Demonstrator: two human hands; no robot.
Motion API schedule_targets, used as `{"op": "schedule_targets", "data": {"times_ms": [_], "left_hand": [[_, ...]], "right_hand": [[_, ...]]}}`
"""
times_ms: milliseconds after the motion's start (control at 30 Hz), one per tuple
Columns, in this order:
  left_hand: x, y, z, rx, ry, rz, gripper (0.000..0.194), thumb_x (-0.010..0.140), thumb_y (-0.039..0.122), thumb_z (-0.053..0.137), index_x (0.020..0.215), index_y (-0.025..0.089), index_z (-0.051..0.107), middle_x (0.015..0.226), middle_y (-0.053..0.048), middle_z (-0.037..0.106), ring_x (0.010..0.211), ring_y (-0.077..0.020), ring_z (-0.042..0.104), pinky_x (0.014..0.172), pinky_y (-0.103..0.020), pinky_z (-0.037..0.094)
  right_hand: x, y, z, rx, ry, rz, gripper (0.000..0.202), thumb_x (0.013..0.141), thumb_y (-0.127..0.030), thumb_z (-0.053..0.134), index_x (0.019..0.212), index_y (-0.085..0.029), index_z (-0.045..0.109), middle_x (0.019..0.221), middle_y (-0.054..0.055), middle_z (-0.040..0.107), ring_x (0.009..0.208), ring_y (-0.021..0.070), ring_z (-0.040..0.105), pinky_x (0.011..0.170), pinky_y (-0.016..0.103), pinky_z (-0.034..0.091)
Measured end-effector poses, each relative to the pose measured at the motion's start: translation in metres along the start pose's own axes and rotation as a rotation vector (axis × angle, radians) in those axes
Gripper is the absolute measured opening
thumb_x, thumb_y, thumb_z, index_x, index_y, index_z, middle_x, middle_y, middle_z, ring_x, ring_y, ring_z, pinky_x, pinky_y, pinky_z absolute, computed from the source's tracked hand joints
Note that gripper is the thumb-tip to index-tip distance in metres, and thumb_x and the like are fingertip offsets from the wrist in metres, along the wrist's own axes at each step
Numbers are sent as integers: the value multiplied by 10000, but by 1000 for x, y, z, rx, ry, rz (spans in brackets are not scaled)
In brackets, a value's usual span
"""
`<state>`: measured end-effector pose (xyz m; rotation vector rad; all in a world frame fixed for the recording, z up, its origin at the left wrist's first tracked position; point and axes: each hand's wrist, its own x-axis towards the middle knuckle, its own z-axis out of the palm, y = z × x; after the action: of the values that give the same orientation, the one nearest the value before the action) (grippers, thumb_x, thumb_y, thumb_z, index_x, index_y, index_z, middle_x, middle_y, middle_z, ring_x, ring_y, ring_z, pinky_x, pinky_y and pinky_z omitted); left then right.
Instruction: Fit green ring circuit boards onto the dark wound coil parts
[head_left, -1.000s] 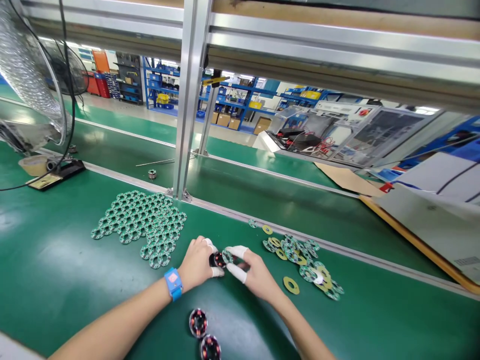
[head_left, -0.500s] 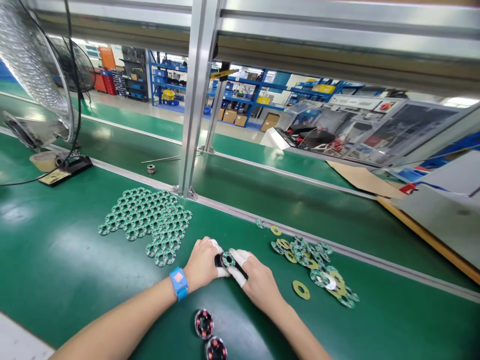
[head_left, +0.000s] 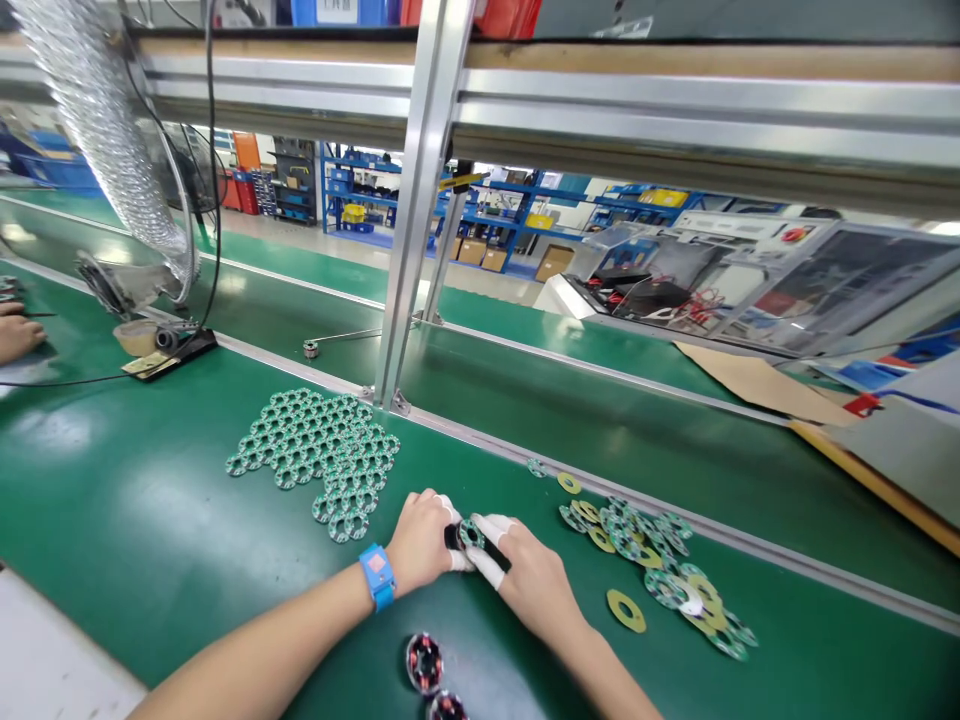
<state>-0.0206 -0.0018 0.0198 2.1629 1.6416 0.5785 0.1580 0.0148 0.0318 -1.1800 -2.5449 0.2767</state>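
My left hand [head_left: 424, 538], with a blue wrist strap [head_left: 377, 577] on its wrist and white finger covers, is closed at the left side of a small green ring-shaped circuit board [head_left: 471, 533]. My right hand [head_left: 531, 570], also in white finger covers, pinches the board from the right. A black piece [head_left: 496, 556] shows between the right fingers, and more black shows by the left fingertips; its kind is hard to make out. Below the hands lie two copper-wound motor stators [head_left: 424, 663]. To the right is a loose heap of ring boards [head_left: 664, 588] and yellow rings [head_left: 625, 610].
Many ring boards [head_left: 315, 440] lie in rows on the green bench [head_left: 150, 480], left of the hands. A metal post [head_left: 420, 200] rises behind them. A soldering stand [head_left: 169, 355] and foil duct [head_left: 112, 130] are at left, near another person's hand [head_left: 19, 335].
The view has swung a little left and up, so the scene sits further right and lower. Another person's hand has come into view at left. Both my hands still hold the ring board.
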Motion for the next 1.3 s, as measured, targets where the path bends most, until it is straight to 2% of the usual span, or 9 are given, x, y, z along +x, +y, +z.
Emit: {"op": "schedule_targets", "data": {"times_ms": [267, 333, 433, 533, 633, 800, 933, 1133, 1300], "left_hand": [[0, 1, -3, 8, -13, 3, 326, 720, 487, 646, 816, 176, 631, 881, -51, 615, 899, -228, 513, 769, -339, 396], [-5, 1, -10, -33, -11, 25, 396, 673, 464, 691, 929, 170, 624, 953, -66, 605, 927, -235, 514, 804, -345, 421], [-14, 4, -19, -66, 47, 106, 473, 698, 249, 678, 1141, 151, 541, 1140, -92, 548, 1045, -218, 491, 910, -309, 419], [-19, 9, -20, 96, -5, 262, 299, 781, 52, 498, 1055, 144, 576, 1090, -80, 571, 1011, -187, 514, 894, -272, 434], [-18, 13, -14, 292, -85, 401, 199, 844, 66, 434, 946, 119, 597, 932, -83, 602, 886, -201, 542, 789, -299, 474], [-16, 19, -8, 430, -65, 524, 166, 864, 91, 458, 837, 103, 621, 841, -101, 612, 868, -235, 542, 736, -348, 469], [-19, 23, -9, 496, -75, 585, 141, 850, 112, 515, 809, 94, 649, 749, -114, 618, 907, -264, 548, 746, -362, 457], [-17, 26, -14, 537, -68, 635, 119, 827, 100, 539, 806, 87, 656, 762, -117, 628, 932, -281, 568, 765, -367, 476], [-17, 29, -14, 552, -80, 628, 144, 834, 90, 515, 833, 78, 659, 779, -139, 645, 944, -293, 589, 776, -397, 486]], "right_hand": [[11, -1, -1, 254, -59, 41, 281, 794, -352, 522, 1020, -208, 605, 1022, 88, 638, 910, 273, 606, 772, 406, 505], [8, 0, 4, 306, -22, 67, 280, 803, -359, 519, 1029, -212, 596, 1044, 90, 629, 922, 270, 602, 789, 413, 503], [0, 5, 11, 447, 28, 91, 347, 820, -365, 514, 1117, -193, 565, 1114, 111, 600, 986, 265, 582, 852, 415, 494], [-7, 9, 13, 586, -18, 80, 425, 827, -355, 521, 1210, -170, 519, 1197, 134, 565, 1079, 264, 542, 940, 425, 447], [-8, 10, 11, 657, -52, 72, 414, 831, -343, 523, 1206, -168, 531, 1206, 138, 565, 1101, 261, 528, 976, 439, 409], [0, 11, 11, 772, -39, 147, 363, 756, -365, 614, 1064, -175, 638, 1036, 106, 653, 926, 260, 598, 856, 421, 480], [6, 16, 11, 822, -78, 192, 351, 679, -357, 687, 971, -163, 684, 845, 67, 685, 743, 238, 620, 725, 390, 521], [8, 21, -1, 851, -186, 138, 351, 699, -327, 669, 1010, -164, 678, 969, 82, 671, 875, 257, 601, 826, 402, 482], [7, 17, -3, 800, -144, 149, 298, 717, -318, 630, 972, -172, 686, 844, 57, 676, 737, 226, 603, 720, 370, 517]]}}
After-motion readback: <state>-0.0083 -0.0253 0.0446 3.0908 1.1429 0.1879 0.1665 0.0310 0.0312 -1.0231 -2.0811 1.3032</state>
